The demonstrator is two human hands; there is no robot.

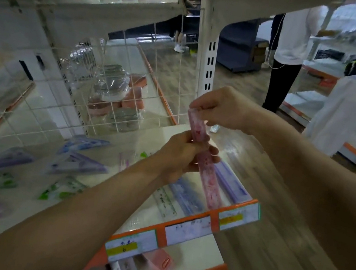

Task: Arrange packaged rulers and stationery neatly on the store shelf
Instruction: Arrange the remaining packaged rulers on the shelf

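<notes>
Pink packaged ruler (208, 182) held over the front right corner of the shelf (38, 132), long axis slanting from far end down toward the viewer. Right hand (223, 109) pinches its upper end, left hand (180, 156) grips mid-length. Shelved rulers (232, 184) lie just below.

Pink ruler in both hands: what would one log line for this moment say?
left hand: grips pink ruler mid-length | right hand: pinches its top end | ruler: tilted above shelf front | placed: not yet
</notes>
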